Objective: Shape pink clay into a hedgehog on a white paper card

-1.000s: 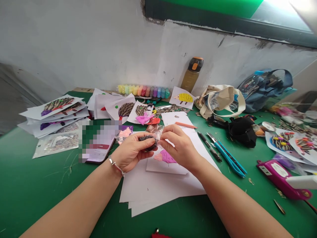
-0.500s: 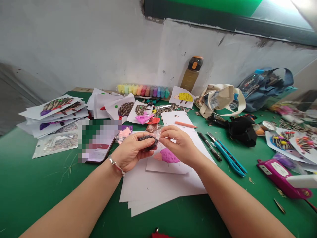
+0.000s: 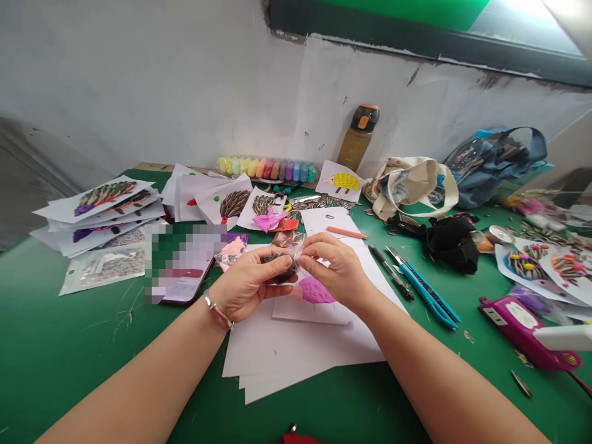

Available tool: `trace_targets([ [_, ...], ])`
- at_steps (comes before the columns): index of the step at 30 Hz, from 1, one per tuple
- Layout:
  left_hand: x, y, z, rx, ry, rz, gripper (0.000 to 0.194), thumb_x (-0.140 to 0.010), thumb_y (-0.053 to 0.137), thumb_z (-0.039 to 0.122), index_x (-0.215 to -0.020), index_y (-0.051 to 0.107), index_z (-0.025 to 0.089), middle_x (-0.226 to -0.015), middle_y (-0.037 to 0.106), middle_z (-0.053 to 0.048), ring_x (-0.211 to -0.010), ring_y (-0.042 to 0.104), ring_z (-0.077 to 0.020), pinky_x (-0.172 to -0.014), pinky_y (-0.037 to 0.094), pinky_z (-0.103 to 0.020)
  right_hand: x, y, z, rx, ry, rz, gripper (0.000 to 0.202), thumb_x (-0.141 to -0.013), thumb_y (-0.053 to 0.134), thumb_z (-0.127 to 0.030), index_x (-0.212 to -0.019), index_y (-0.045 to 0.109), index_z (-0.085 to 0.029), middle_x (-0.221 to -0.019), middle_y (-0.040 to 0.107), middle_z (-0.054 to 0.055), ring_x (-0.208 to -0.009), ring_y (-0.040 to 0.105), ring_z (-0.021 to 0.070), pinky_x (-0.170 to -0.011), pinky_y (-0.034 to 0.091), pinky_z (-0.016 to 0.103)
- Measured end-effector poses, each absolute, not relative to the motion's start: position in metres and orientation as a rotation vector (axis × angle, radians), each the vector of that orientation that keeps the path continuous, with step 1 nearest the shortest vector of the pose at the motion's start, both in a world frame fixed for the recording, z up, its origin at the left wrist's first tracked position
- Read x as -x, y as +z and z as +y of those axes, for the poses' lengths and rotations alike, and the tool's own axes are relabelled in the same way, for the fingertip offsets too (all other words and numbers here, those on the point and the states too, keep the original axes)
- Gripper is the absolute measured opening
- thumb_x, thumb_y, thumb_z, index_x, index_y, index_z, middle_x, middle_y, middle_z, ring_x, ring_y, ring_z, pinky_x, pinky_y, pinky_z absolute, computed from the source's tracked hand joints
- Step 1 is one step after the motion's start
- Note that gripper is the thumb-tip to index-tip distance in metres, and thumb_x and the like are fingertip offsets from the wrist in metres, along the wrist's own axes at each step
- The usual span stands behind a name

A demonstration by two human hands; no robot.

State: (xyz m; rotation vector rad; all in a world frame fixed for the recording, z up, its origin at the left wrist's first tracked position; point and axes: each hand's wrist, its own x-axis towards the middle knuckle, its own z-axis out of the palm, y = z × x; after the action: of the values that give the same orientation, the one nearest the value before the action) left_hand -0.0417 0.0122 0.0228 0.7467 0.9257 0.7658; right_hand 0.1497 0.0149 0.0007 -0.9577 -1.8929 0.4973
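A small clear plastic bag with a black lump that looks like modelling clay (image 3: 283,271) is held between my two hands. My left hand (image 3: 252,280) grips the black part, its thumb pressed on top and fingers beneath. At the bag's clear end, the thumb and fingers of my right hand (image 3: 330,265) pinch the plastic. Below the hands lies a white sheet bearing a pink clay shape (image 3: 314,291), partly covered by my fingers. Under it are larger sheets of white paper (image 3: 296,351). A packet of peach clay (image 3: 232,250) lies left of the bag.
Left are a phone (image 3: 187,271) and stacked seed pictures (image 3: 102,200). A pen (image 3: 391,271), a blue utility knife (image 3: 428,293) and an orange pencil (image 3: 346,232) lie right. Behind stand a bottle (image 3: 358,139), a clay row (image 3: 268,169) and a cloth bag (image 3: 411,185).
My left hand has shifted slightly to the right and turned a little with the black clay. My right hand still pinches the plastic in nearly the same place.
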Motion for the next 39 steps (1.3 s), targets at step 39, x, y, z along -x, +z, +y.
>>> trace_targets([
  [39, 0.036, 0.030, 0.002, -1.438, 0.854, 1.243, 0.029, -0.071, 0.083, 0.036, -0.094, 0.076, 0.022, -0.096, 0.072, -0.005, -0.087, 0.063, -0.0231, -0.077, 0.052, -0.032, -0.139, 0.006, 0.005, 1.158, 0.921, -1.691, 0.019, -0.091, 0.062, -0.037, -0.080, 0.068, -0.023, -0.085, 0.065, 0.002, -0.079, 0.061, 0.0163, -0.065, 0.056, 0.030],
])
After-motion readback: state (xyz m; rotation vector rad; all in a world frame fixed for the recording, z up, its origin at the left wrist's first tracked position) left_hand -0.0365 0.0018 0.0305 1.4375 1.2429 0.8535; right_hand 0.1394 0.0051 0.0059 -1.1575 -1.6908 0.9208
